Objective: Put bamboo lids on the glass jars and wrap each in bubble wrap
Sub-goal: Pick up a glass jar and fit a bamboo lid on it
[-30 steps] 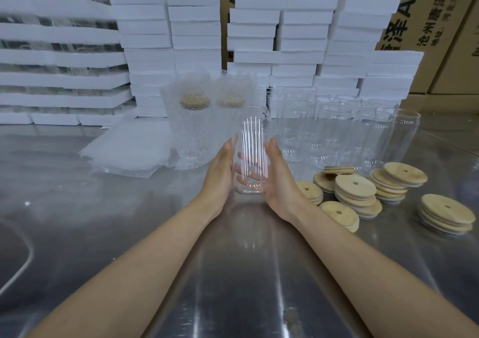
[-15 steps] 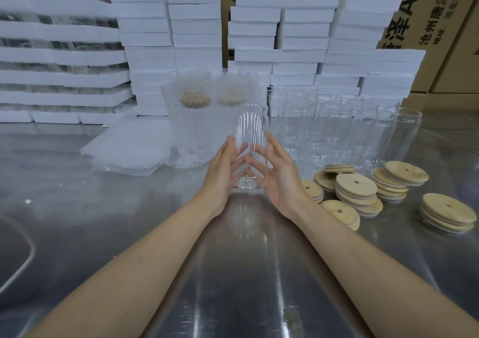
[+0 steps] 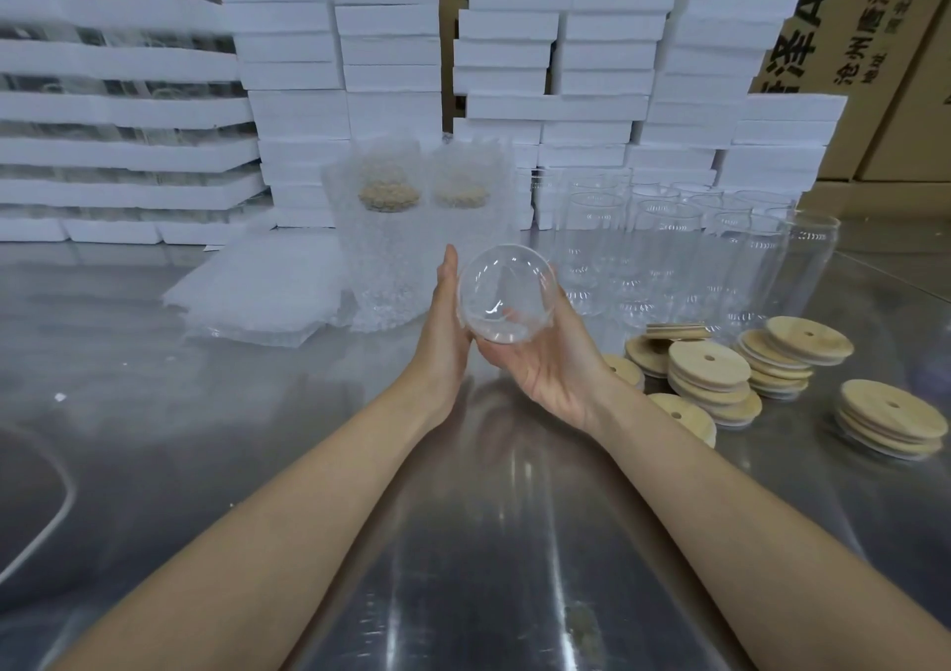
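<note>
Lidding a clear cylindrical glass jar (image 3: 507, 292) is judged to be the step in hand: the jar carries no lid and no wrap.

1. Hand state. The left hand (image 3: 445, 331) lies flat against the jar's left side, its fingers straight and pointing up. The right hand (image 3: 556, 367) cups the jar from below, palm up, with its fingers curled round the far side. The jar is held clear of the stainless steel table (image 3: 463, 542), between the two hands.

2. Orientation. The jar is tipped over so that one round end faces the camera. Its long axis therefore runs roughly away from the person, towards the two bubble-wrapped lidded jars (image 3: 386, 243) beyond the hands. Whether the near end is the mouth or the base cannot be told.

3. Next move. The jar needs its mouth brought uppermost and the right hand freed. Stacks of round bamboo lids with a centre hole (image 3: 710, 377) lie just right of the right hand. One lid must be seated level on the rim.

4. Wrapping supply. A pile of clear bubble-wrap sheets (image 3: 257, 295) lies to the left of the left hand. Upright unlidded glass jars (image 3: 669, 248) stand beyond the right hand.
</note>
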Demonstrator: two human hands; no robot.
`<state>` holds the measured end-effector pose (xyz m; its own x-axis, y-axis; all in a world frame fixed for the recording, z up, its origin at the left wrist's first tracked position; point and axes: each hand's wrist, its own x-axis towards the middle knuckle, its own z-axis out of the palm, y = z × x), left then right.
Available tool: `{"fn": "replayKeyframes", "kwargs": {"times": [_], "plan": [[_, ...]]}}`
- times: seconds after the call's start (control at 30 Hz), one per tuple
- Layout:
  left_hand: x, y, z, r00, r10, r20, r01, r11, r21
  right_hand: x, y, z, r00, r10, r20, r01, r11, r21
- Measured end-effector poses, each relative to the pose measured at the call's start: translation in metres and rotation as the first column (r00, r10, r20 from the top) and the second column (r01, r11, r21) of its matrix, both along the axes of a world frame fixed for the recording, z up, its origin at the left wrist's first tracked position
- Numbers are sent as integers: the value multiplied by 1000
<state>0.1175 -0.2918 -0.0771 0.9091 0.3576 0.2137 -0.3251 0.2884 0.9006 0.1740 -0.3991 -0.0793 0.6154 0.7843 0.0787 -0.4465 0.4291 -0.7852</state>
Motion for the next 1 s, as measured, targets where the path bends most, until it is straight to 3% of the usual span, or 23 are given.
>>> {"fn": "replayKeyframes", "kwargs": {"times": [0.17, 0.27, 0.37, 0.47, 0.6, 0.73, 0.87, 1.0], "plan": [[0, 3, 2, 998, -46, -37, 46, 999, 7, 0, -2, 2, 999, -11, -49, 12, 1000, 9], [0, 7, 2, 998, -30, -57, 29, 999, -23, 2, -6, 10, 982, -158, 105, 168, 981, -101], [-2, 8, 0, 996, 17, -92, -10, 997, 75, 6, -16, 20, 895, -289, 341, 325, 944, -54], [-1, 8, -4, 995, 9, -99, -9, 1000, 6, 5, -27, 26, 715, -385, 584, 414, 906, 90], [3, 6, -7, 992, -9, -125, -7, 992, -126, -2, -25, 18, 289, -306, 907, 508, 852, 126], [6, 11, -10, 995, 75, -67, -79, 995, -56, -2, -14, 10, -58, -290, 955, 475, 833, 282], [9, 16, -12, 986, 164, 17, -164, 971, 174, 4, -10, 4, -214, -344, 914, 441, 801, 405], [1, 14, -15, 977, 201, 66, -211, 912, 353, 5, -11, 5, -223, -364, 905, 461, 778, 426]]}}
